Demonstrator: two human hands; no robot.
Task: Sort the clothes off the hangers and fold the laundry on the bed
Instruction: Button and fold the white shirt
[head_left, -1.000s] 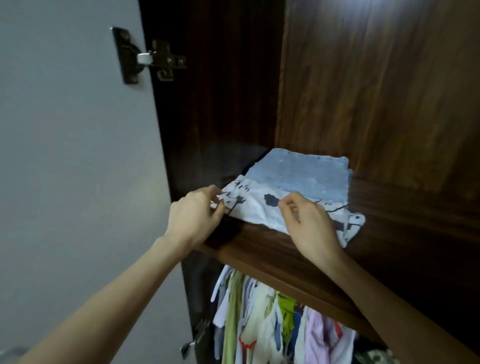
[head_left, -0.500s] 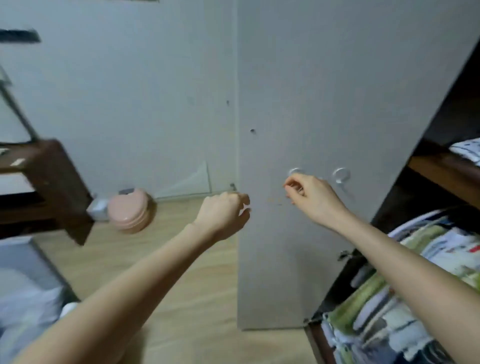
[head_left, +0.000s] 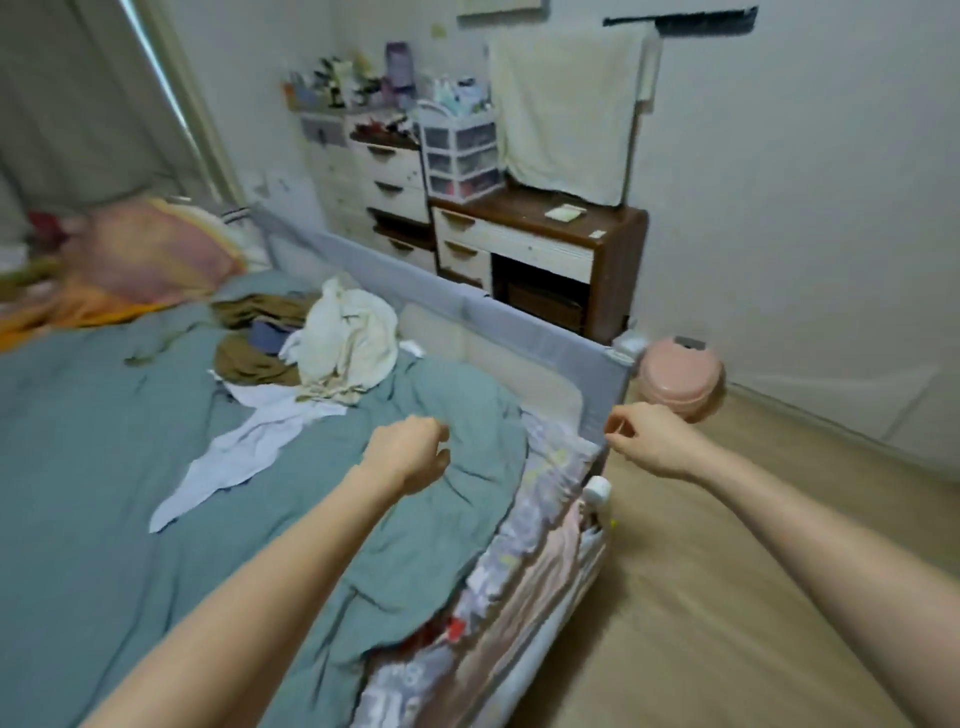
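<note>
Now both hands hang loosely curled and empty, the left hand (head_left: 410, 457) over the bed (head_left: 93, 519) and nearer the clothes pile (head_left: 322, 343), which lies farther off to the left, the right hand (head_left: 649, 441) beyond the bed's edge.

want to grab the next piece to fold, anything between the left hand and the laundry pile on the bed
Nothing visible does. Only rumpled teal blanket lies between the empty left hand and the heap of white and brown clothes.
</note>
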